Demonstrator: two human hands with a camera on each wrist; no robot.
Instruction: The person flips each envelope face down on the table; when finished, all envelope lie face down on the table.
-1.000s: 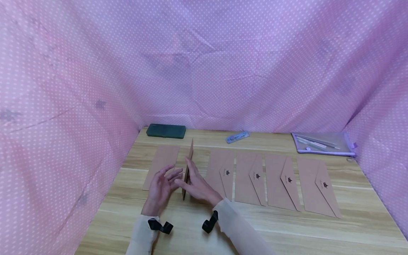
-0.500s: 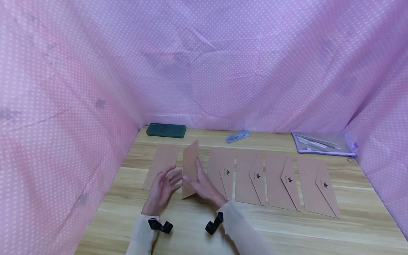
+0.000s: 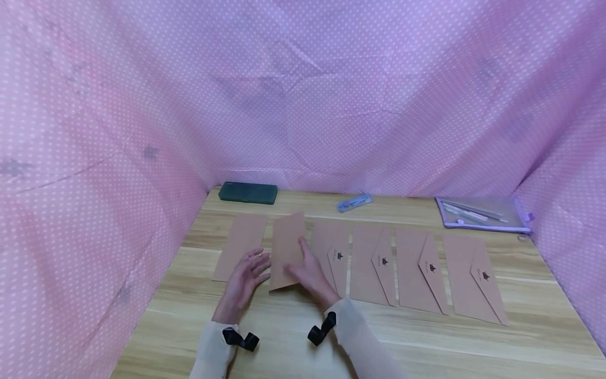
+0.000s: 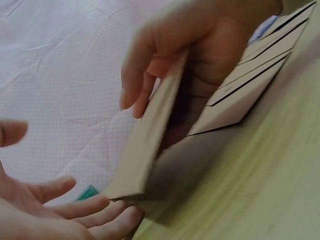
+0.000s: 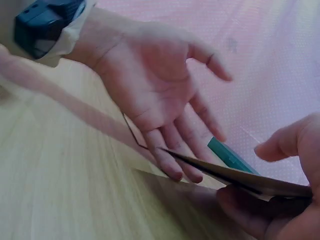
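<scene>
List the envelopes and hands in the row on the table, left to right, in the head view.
Flat envelope → left hand → tilted envelope pinched by the right hand → four flap-up envelopes: first, second, third, fourth.

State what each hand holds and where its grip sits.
The right hand pinches the tilted brown envelope by its right long edge. The left hand holds nothing, fingertips touching the envelope's lower edge.

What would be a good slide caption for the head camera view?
Right hand tilts a brown envelope beside the open left hand, with four more flap-up envelopes lined along the wooden table.
</scene>
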